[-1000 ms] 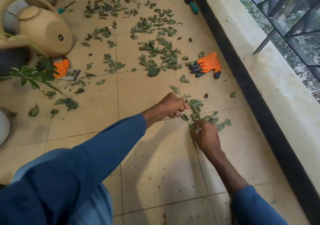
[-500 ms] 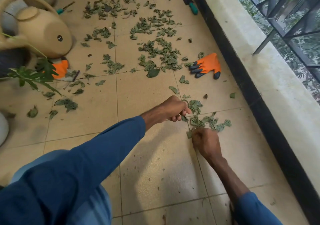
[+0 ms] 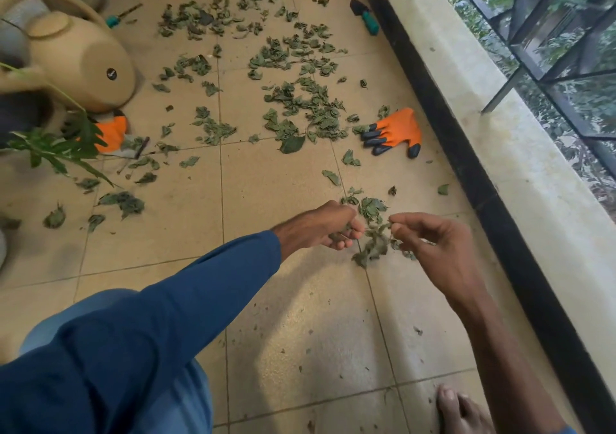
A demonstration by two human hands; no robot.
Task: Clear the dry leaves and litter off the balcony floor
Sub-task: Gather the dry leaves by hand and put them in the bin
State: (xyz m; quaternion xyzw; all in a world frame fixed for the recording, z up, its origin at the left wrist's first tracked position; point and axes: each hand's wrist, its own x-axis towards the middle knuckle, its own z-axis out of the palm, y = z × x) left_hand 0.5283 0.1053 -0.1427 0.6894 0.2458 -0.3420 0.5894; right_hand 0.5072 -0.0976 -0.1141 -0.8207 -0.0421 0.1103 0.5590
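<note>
1. Most of the far balcony floor (image 3: 276,180) is covered with dry leaves (image 3: 306,106), so much is left to be cleared.
2. A tan watering can (image 3: 83,63) is laid on its side at the left, well apart from the hands.
3. An orange glove (image 3: 396,130) is left lying near the wall, with leaves touching it.
4. The left hand (image 3: 320,226) is curled round some picked-up leaves.
5. The right hand (image 3: 443,253), pressed to the floor a moment ago, has been lifted. A small bunch (image 3: 373,250) is pinched in its fingertips, between both hands.
6. Only tiny crumbs (image 3: 310,332) are left on the near tiles, so that patch is judged nearly done.
</note>
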